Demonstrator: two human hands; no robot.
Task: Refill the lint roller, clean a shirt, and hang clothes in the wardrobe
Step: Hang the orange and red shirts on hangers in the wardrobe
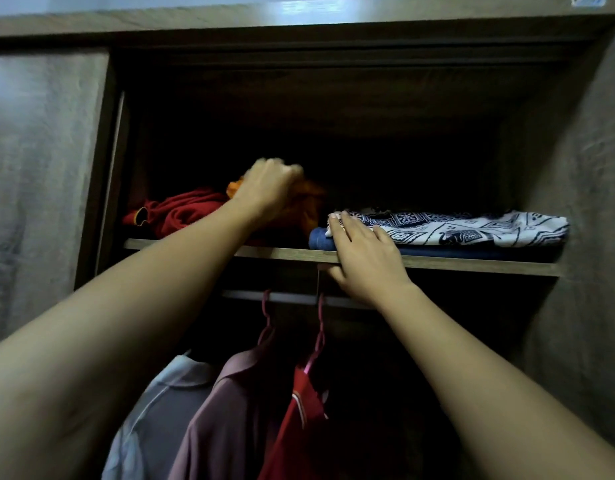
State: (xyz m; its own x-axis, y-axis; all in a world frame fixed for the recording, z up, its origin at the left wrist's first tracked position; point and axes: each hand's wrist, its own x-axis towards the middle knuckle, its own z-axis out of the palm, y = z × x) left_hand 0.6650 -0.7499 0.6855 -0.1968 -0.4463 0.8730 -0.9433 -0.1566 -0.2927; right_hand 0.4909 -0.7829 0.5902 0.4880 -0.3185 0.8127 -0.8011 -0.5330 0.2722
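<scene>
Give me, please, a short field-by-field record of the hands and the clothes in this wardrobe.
left hand: grips the orange garment on the shelf
right hand: fingers flat on the patterned cloth, thumb under the shelf edge
shelf, left side: crumpled red garment
shelf, right side: patterned cloth folded on a blue garment
rail: grey shirt, mauve shirt and red shirt hang below

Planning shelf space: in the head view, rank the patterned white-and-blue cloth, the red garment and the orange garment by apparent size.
1. patterned white-and-blue cloth, clearly largest.
2. red garment.
3. orange garment; the left hand grips it and hides part, so second versus third is unsure.
</scene>
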